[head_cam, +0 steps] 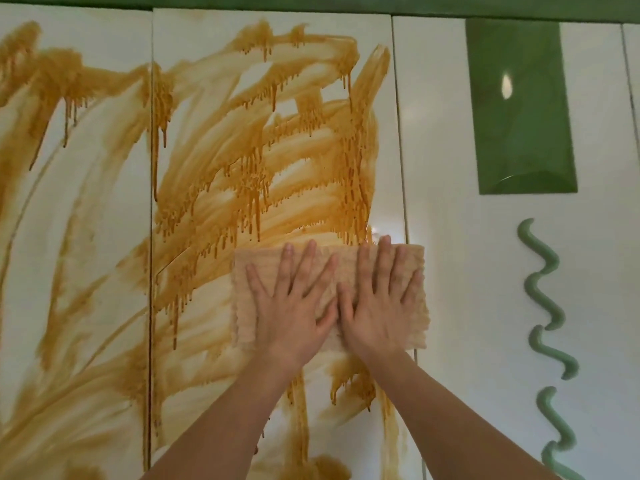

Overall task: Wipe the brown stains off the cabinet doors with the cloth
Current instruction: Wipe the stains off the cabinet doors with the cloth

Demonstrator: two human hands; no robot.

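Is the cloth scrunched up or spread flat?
Spread flat. The cloth lies as a rectangle against the cabinet door, with the left hand and right hand pressing it open-palmed.

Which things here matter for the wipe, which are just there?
In the job: cloth, left hand, right hand, brown stains, middle door, left door.
Not in it: right door, green panel, wavy handle.
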